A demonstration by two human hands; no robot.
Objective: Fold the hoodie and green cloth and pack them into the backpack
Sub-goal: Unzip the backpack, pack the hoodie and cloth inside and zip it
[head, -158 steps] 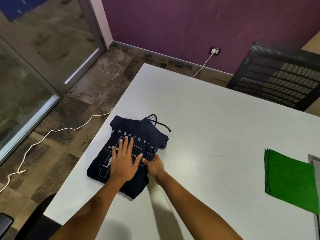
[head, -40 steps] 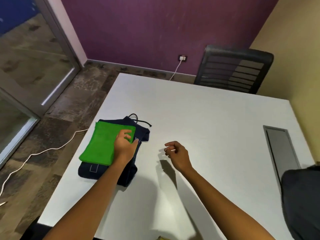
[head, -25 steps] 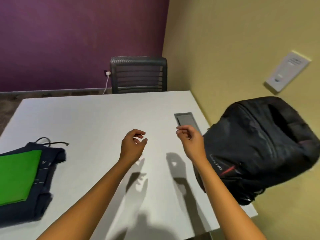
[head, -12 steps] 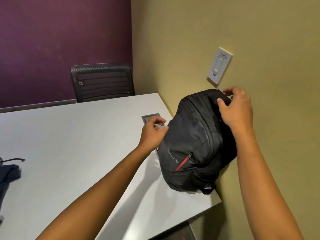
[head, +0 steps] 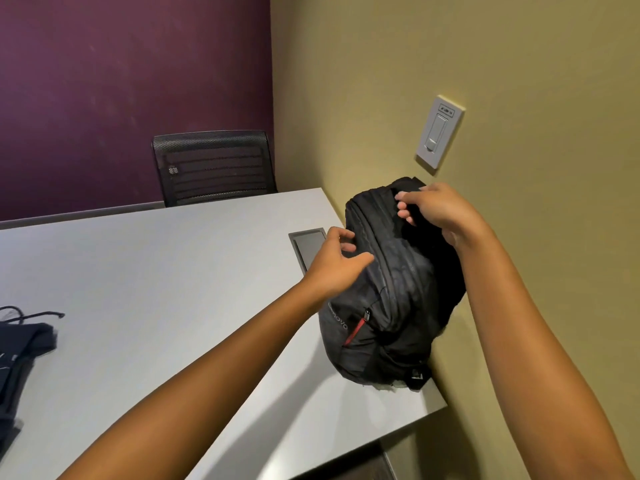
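Left hand (head: 337, 263) has reached the backpack (head: 391, 292); right hand (head: 440, 213) now grips its top.
Left fingers curl against its side, grasp unclear; hoodie (head: 20, 355) cut off at the counter (head: 156, 271) edge.

The backpack (head: 391, 292) stands at the table's (head: 173, 289) right edge, against the yellow wall (head: 450, 64), closing off that side. Bare tabletop lies between it and the hoodie (head: 20, 355) at far left. A chair (head: 213, 166) stands behind the far edge.

My backpack (head: 398, 282) is matt black woven cloth; the tabletop (head: 156, 271) is smooth, matt grey; the chair (head: 213, 166) back is black mesh.
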